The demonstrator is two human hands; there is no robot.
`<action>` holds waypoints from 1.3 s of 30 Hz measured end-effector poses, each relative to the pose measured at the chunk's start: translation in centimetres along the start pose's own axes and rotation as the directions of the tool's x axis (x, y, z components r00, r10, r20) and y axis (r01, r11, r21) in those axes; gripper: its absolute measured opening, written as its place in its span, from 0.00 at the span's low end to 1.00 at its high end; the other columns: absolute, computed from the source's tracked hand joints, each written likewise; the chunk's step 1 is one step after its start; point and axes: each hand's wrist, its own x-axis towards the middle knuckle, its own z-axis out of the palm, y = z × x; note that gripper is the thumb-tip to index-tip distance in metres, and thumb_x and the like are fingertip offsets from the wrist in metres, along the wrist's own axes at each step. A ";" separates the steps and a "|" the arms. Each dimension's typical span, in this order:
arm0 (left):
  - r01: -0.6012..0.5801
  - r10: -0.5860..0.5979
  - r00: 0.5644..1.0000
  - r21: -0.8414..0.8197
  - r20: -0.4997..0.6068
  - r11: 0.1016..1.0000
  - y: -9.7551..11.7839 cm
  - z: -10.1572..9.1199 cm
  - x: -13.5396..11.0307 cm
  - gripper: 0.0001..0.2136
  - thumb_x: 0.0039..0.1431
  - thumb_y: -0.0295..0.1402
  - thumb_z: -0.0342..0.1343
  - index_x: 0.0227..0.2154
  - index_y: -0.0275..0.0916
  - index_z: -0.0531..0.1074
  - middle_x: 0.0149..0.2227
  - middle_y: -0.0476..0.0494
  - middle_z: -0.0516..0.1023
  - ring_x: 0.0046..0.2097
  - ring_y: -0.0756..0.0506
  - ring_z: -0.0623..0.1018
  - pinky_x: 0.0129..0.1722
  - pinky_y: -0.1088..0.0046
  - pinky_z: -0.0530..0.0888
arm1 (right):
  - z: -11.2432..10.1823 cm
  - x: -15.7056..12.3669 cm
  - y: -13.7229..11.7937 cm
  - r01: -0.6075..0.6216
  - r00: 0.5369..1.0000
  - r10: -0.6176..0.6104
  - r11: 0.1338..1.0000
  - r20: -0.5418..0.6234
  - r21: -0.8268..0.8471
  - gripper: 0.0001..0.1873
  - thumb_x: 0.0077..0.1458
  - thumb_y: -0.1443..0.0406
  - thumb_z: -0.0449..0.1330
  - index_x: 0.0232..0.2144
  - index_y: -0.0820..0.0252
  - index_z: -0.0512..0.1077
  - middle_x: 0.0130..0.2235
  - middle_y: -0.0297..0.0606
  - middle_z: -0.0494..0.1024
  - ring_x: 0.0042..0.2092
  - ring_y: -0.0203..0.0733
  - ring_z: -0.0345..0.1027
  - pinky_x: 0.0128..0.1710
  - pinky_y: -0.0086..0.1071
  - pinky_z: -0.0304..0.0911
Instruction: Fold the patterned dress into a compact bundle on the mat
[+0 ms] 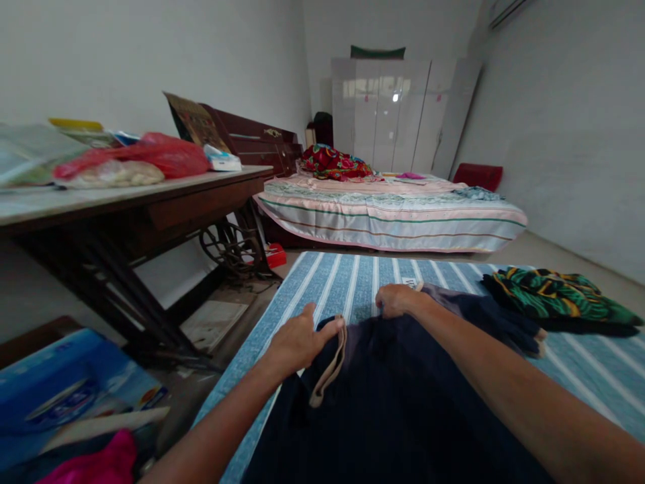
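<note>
A dark navy garment (403,403) with beige trim lies spread over a blue-and-white striped mattress (332,275). My right hand (396,300) is closed on the garment's far edge, its fingertips partly hidden. To the left, my left hand (297,339) rests at the garment's side. Its thumb is stretched out onto the beige-trimmed opening (330,366), apart from the index finger; the other fingers are hidden. Past my right forearm, a dark part with beige edging (504,329) lies on the mattress.
A folded green, black and yellow patterned cloth (564,296) lies at right. On the left stands a treadle sewing table (201,191) bearing a red plastic bag (171,154). A blue box (75,396) sits low at left. Beyond are a bed (388,208) and wardrobe (388,114).
</note>
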 end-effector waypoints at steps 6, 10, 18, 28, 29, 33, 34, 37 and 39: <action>-0.130 0.109 0.981 0.130 0.158 0.983 1.4 1.3 3.1 0.09 0.49 0.36 0.51 0.22 0.37 0.72 0.18 0.47 0.73 0.22 0.48 0.73 0.25 0.74 0.63 | -0.6 -0.5 0.5 -0.018 0.989 0.002 0.994 0.147 0.106 0.14 0.38 0.70 0.60 0.32 0.63 0.77 0.26 0.39 0.78 0.29 0.44 0.72 0.25 0.28 0.62; -0.221 0.244 0.964 0.194 -0.103 0.956 0.4 0.8 0.6 0.09 0.53 0.31 0.45 0.23 0.39 0.68 0.24 0.48 0.73 0.28 0.48 0.72 0.29 0.74 0.62 | -0.3 -2.4 2.0 0.011 0.990 -0.043 0.972 0.131 0.233 0.12 0.42 0.70 0.60 0.34 0.63 0.75 0.25 0.36 0.76 0.25 0.38 0.71 0.21 0.24 0.59; -0.666 0.664 0.689 0.105 -0.290 0.738 -1.6 0.7 -5.6 0.09 0.57 0.25 0.42 0.29 0.41 0.66 0.24 0.52 0.70 0.26 0.53 0.71 0.27 0.80 0.65 | 1.6 -4.4 5.0 -0.078 0.975 -0.031 0.878 0.218 0.472 0.19 0.57 0.63 0.53 0.51 0.61 0.63 0.19 0.29 0.73 0.18 0.32 0.65 0.18 0.22 0.59; -0.727 0.743 0.637 0.160 -0.207 0.668 -0.7 -1.8 -4.9 0.12 0.55 0.24 0.41 0.32 0.42 0.69 0.30 0.50 0.75 0.34 0.51 0.75 0.35 0.80 0.70 | 0.0 -2.4 3.7 -0.192 0.974 0.111 0.870 0.199 0.454 0.02 0.53 0.69 0.57 0.31 0.62 0.70 0.14 0.29 0.70 0.14 0.33 0.63 0.17 0.23 0.58; -0.663 0.692 0.678 0.199 -0.247 0.721 -1.0 -2.7 -3.6 0.11 0.55 0.26 0.42 0.33 0.41 0.69 0.30 0.50 0.75 0.33 0.51 0.75 0.33 0.80 0.70 | -0.5 -2.0 3.7 -0.186 0.981 0.135 0.859 0.140 0.476 0.03 0.55 0.69 0.56 0.31 0.61 0.70 0.16 0.30 0.71 0.15 0.32 0.64 0.18 0.23 0.58; -0.377 0.509 0.782 0.378 -0.359 0.846 -2.3 -6.5 3.0 0.15 0.52 0.28 0.41 0.37 0.40 0.72 0.37 0.47 0.77 0.37 0.46 0.77 0.41 0.73 0.70 | -2.4 1.1 3.5 -0.183 0.956 0.276 0.829 -0.102 0.528 0.07 0.59 0.67 0.51 0.36 0.60 0.68 0.28 0.37 0.78 0.25 0.34 0.72 0.23 0.23 0.63; -0.287 0.452 0.802 0.413 -0.390 0.864 -2.6 -7.1 4.7 0.16 0.52 0.28 0.42 0.39 0.39 0.72 0.39 0.45 0.77 0.39 0.45 0.77 0.42 0.71 0.70 | -2.6 2.0 3.2 -0.192 0.934 0.318 0.829 -0.160 0.526 0.09 0.60 0.66 0.49 0.39 0.60 0.68 0.31 0.39 0.78 0.29 0.36 0.73 0.26 0.24 0.64; -0.140 0.338 0.847 0.440 -0.411 0.887 -3.4 -6.9 9.2 0.19 0.51 0.26 0.42 0.45 0.39 0.70 0.45 0.42 0.76 0.45 0.41 0.75 0.45 0.68 0.69 | -2.0 4.3 2.0 -0.233 0.862 0.415 0.834 -0.291 0.500 0.13 0.61 0.66 0.46 0.44 0.61 0.68 0.41 0.45 0.77 0.42 0.42 0.72 0.36 0.29 0.64; -0.118 0.311 0.875 0.460 -0.371 0.880 -3.7 -5.5 11.1 0.20 0.51 0.23 0.43 0.47 0.39 0.69 0.49 0.41 0.73 0.48 0.41 0.73 0.47 0.67 0.68 | -0.8 5.2 0.9 -0.259 0.839 0.441 0.839 -0.319 0.479 0.15 0.61 0.65 0.46 0.45 0.60 0.67 0.44 0.46 0.75 0.47 0.45 0.69 0.40 0.31 0.63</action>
